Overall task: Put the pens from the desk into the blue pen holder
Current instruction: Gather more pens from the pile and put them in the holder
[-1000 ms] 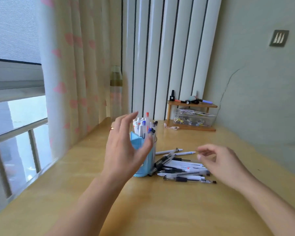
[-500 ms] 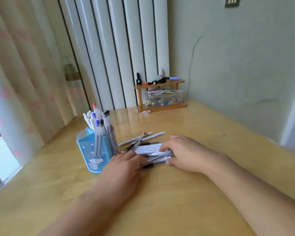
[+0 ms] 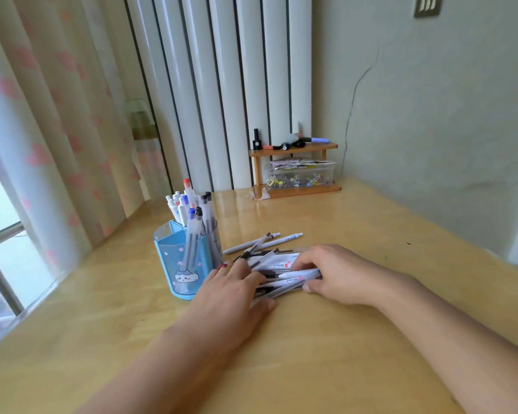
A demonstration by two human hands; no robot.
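The blue pen holder (image 3: 186, 264) with a cat picture stands upright on the wooden desk (image 3: 311, 354), left of centre, with several pens (image 3: 192, 210) sticking out of it. Just to its right lies a pile of white and black pens (image 3: 281, 268). My left hand (image 3: 231, 291) lies over the pile's left end, fingers on top and thumb on the near side. My right hand (image 3: 341, 273) curls round the pile's right end, thumb pressed against the nearest pen. Two white pens (image 3: 263, 242) lie apart, just behind the pile.
A small wooden shelf (image 3: 293, 191) stands at the back of the desk against the wall, holding a clear box of clips (image 3: 299, 176) and a few markers on top. A heart-patterned curtain (image 3: 57, 130) and the window edge run along the left.
Both hands came down from the air onto the pen pile and closed in on it from either side. The view swung right and down.
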